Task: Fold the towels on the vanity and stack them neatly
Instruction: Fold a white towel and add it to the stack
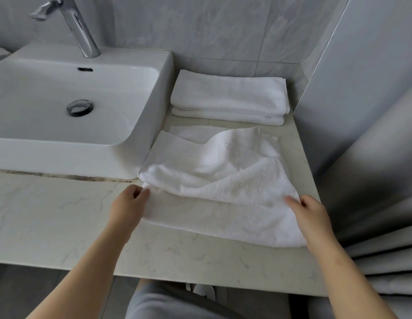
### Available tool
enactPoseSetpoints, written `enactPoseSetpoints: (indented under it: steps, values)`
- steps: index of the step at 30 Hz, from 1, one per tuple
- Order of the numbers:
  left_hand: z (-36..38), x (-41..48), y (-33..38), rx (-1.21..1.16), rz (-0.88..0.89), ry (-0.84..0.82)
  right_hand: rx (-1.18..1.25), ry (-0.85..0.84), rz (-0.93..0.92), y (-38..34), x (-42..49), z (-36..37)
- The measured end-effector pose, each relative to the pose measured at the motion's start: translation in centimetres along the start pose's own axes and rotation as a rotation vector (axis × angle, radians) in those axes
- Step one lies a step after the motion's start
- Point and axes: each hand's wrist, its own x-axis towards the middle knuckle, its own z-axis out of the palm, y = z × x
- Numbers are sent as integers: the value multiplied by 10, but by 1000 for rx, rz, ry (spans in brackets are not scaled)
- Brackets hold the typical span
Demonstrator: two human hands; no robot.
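Observation:
A white towel (214, 180) lies partly folded and rumpled on the marble vanity top (62, 215), right of the sink. My left hand (129, 201) pinches its near left corner. My right hand (308, 215) grips its right edge, where an upper layer is lifted and draped back over the towel. Behind it, against the wall, two folded white towels (228, 97) sit stacked one on the other.
A white countertop basin (140, 125) with a chrome faucet (78, 26) stands to the left. Grey tiled walls close the back and the right side. A grey curtain (384, 203) hangs at the right. The vanity's front edge runs just below my arms.

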Motion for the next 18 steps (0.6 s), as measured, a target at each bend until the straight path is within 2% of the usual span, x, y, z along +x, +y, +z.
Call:
enactPoseSetpoints:
  steps: [5,8,11,14,16,18]
  values:
    - [-1,-3,2,9,26,2,15,-22,40,-3,-3,-1]
    - [-2,-4,3,-24,28,12,205,-52,129,-5,-3,-8]
    - [-4,-7,2,-188,48,54,368,-82,171,-8,-9,-20]
    - [-11,-21,4,-357,149,96,516,-106,146,-6,-18,-26]
    - [-19,-30,2,-346,171,68,482,-103,153,-3,-23,-28]
    - [-27,-30,-4,-267,111,-41,419,-149,191,0,-28,-29]
